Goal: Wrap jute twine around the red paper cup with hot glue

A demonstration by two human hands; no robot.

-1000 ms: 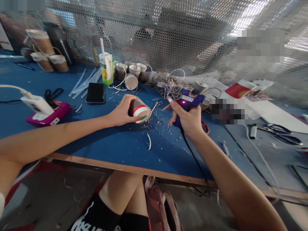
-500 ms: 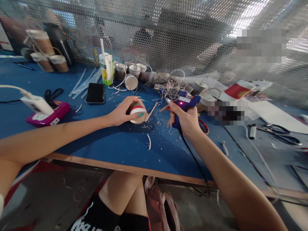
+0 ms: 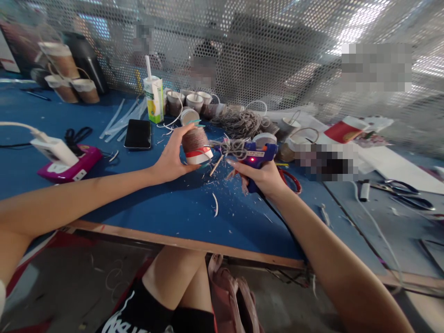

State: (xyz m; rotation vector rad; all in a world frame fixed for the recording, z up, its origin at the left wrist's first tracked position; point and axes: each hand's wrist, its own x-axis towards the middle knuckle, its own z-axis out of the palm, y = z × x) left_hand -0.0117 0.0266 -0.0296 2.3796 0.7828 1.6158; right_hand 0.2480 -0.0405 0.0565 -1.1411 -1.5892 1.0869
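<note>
Bare arms, dark shorts, painted nails.
Both forearms were uncovered, no sleeves; teal polish showed on the left hand (image 3: pixel 173 155) fingers (image 3: pixel 194 122), and black shorts (image 3: pixel 138 314) carried white lettering.

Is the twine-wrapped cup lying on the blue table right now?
No, the left hand holds the twine-wrapped cup upright, lifted above the blue table, with the glue gun in the right hand pointed at it.
</note>
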